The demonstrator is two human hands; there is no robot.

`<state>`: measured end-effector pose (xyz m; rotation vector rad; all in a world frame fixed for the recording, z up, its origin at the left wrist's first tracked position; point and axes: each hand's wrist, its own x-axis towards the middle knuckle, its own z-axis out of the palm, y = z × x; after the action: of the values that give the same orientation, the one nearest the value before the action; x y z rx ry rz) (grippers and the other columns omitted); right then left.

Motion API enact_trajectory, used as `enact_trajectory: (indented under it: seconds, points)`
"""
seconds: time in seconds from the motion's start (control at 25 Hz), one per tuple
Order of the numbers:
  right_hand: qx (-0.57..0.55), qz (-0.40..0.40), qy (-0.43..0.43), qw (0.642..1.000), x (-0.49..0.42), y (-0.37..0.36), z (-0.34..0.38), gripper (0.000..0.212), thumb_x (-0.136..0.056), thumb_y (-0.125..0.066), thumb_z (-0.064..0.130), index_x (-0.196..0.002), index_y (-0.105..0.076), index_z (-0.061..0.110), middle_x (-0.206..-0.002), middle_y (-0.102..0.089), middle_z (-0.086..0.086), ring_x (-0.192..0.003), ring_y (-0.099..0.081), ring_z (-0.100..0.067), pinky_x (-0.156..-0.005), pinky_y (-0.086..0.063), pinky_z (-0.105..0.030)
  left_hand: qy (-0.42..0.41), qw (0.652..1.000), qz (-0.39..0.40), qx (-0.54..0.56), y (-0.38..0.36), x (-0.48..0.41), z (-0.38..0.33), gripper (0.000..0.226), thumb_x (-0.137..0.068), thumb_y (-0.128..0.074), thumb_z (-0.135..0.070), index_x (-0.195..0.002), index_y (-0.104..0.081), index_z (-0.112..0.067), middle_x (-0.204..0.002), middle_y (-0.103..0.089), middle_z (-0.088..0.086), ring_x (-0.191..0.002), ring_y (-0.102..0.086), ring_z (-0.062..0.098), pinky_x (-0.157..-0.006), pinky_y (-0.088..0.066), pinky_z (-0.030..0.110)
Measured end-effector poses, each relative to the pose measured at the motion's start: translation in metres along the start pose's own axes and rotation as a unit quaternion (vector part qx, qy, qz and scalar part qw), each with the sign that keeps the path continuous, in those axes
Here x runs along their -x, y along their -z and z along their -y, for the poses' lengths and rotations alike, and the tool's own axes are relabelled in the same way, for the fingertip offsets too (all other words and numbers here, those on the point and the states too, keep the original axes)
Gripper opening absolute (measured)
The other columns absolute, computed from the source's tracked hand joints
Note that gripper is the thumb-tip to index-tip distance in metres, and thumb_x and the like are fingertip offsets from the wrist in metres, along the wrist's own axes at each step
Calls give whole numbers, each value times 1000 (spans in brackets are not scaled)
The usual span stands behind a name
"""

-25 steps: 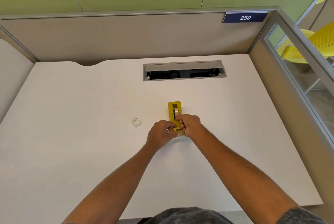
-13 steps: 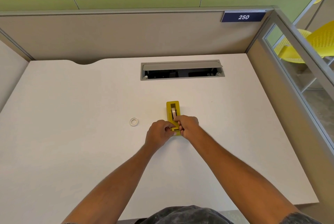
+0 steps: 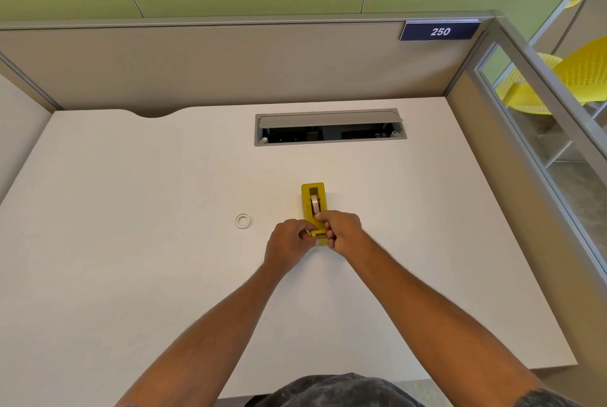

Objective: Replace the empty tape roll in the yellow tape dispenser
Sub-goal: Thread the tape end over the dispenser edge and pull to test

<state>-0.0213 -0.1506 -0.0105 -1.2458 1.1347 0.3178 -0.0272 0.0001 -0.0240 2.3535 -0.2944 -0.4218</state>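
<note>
With a roll [image 3: 315, 203] seated in the well of the yellow tape dispenser [image 3: 313, 199] and a bare white ring [image 3: 243, 220] lying flat on the desk [image 3: 131, 259] well to the left of it, I judge the swap itself done — the ring looks like the spent core, though it is too small here to be sure. What appears left: drawing the free end forward to the cutter at the near end and tidying away the ring.

Dispenser sits on the desk about mid-width, long axis pointing away from me, well short of the cable hatch [image 3: 330, 127].

Left hand [image 3: 287, 244]: fingers curled in nearly closed, tips pinching at the near end of the dispenser beside the cutter. Whether they pinch tape or only plastic — cannot tell.

Right hand [image 3: 341, 231]: fingers wrapped closed around the dispenser's near right side, thumb over the top just behind the roll. Reads as the steadying grip.

Both hands touch the dispenser; neither touches the ring.
</note>
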Motion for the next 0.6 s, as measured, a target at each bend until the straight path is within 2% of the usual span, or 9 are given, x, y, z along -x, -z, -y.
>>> enact_trajectory:
  seconds: [0.16, 0.28, 0.44, 0.52, 0.6]
  points:
    - [-9, -7, -2, 1000, 2, 0, -1, 15, -86, -84, 8, -79, -70, 9, -67, -56, -4, -49, -39, -10, -38, -36, -18, 18, 999, -15, 29, -1, 3, 1, 21, -88, -79, -16, -108, -84, -18, -82, -74, -2, -75, -61, 19, -70, -47, 29]
    - [-11, -9, -7, 1000, 4, 1, -2, 13, -87, -83, 9, -82, -71, 9, -70, -57, -4, -49, -41, -10, -40, -38, -17, 25, 998, -19, 55, -2, 4, 3, 20, -87, -83, -20, -107, -84, -19, -74, -68, -4, -69, -57, 17, -69, -46, 30]
    - [-23, -10, -12, 1000, 8, 4, -8, 9, -86, -82, 8, -85, -73, 8, -69, -57, -5, -48, -43, -10, -38, -39, -16, 29, 996, -30, 84, -7, 7, 3, 19, -88, -86, -25, -105, -82, -18, -71, -69, 6, -65, -54, 15, -67, -48, 36]
    - [-32, -12, -12, 999, 10, 5, -11, 8, -87, -82, 8, -87, -74, 6, -68, -58, -5, -47, -43, -10, -38, -39, -15, 34, 994, -29, 98, -7, 8, 2, 18, -88, -86, -25, -104, -82, -17, -73, -72, 13, -64, -56, 18, -69, -51, 38]
    - [-38, -13, -9, 999, 13, 6, -14, 6, -87, -81, 8, -88, -75, 5, -69, -59, -6, -48, -44, -10, -40, -40, -17, 38, 993, -24, 111, -6, 9, 1, 18, -89, -84, -22, -105, -81, -16, -72, -76, 10, -67, -68, 23, -73, -56, 37]
